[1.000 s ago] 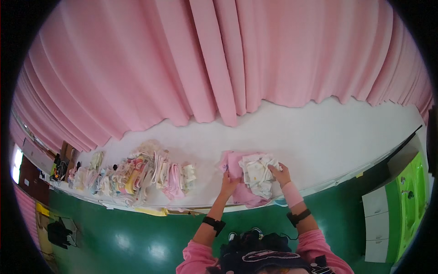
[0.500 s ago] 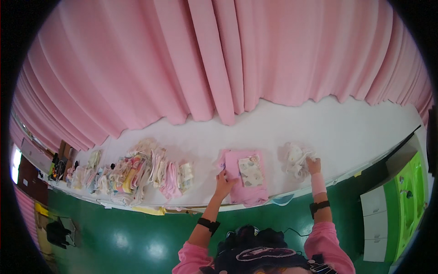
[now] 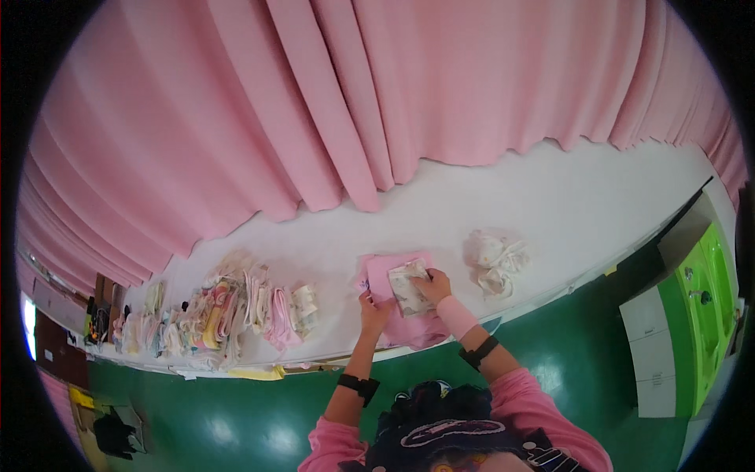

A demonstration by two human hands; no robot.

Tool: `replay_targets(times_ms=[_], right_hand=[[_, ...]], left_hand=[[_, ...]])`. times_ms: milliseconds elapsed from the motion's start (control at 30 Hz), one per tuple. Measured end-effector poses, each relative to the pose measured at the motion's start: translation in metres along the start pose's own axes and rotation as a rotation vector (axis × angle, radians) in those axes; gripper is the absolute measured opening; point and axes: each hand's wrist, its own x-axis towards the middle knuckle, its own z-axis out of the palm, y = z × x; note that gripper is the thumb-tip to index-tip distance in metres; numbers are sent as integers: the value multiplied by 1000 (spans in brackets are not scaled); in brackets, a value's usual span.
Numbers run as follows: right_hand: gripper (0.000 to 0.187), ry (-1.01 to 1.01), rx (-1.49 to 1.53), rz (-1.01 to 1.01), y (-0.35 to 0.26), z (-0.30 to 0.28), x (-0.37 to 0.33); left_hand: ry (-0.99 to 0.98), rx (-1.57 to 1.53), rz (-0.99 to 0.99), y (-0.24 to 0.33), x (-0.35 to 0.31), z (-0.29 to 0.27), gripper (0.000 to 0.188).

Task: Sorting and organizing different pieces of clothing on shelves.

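A folded patterned cloth [image 3: 405, 295] is set on top of a pink garment [image 3: 413, 334], mid-counter [image 3: 590, 204], directly in front of the person. Its long axis is run near-to-far, w/ the far end tipped slightly L; the garment is laid approx. the same way, its near end brought close to the counter's front edge. The cloth's R side is covered by the R hand [image 3: 432, 288], fingers bent over it; the garment's L edge is touched by the L hand [image 3: 376, 315], thumb & index held apart. Whether fabric is pinched by either can't be told at this res. Open room is left b/w garment & folded clothes stack [image 3: 214, 311] on the L, behind toward the curtain [image 3: 472, 79], & R, past a crumpled white cloth [image 3: 497, 277].
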Motion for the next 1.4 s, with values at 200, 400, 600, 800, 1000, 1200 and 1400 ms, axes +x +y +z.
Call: replay_targets(times_ms=[200,400,600,800,1000,1200,1400], right_hand=[[43,145,566,-210,46,-54,37],[38,521,75,49,76,-194,48],[37,706,-399,-346,46,-162,-11],[26,111,-19,-32,93,-44,3],[32,-24,339,52,63,-9,-14],[24,-119,569,129,42,-12,-32],[21,54,653,67,53,-5,-2]], left_hand=[[2,-86,-118,5,-4,4,80],[6,-24,-64,-6,2,11,85],[257,272,210,8,19,-9,91],[-3,-22,-34,19,38,15,90],[-140,-106,-160,30,6,0,93],[-285,-277,-218,21,-17,-26,84],[212,441,510,45,-22,-92,49]])
